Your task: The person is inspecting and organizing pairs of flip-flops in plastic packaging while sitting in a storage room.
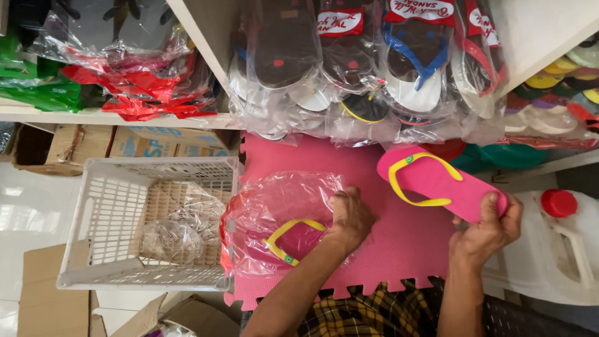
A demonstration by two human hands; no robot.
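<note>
Two pink flip-flops with yellow straps over pink foam mat (374, 206). Right hand (483, 234) gripping heel of bare flip-flop (437, 181), fingers closed round edge, sole tilted above mat. Left hand (350, 218) clenched on clear plastic bag (274, 212) holding second flip-flop (290, 240), lying on mat. White plastic basket (100, 212) just beside bag. Bagged sandals (368, 68) hanging above.
</note>
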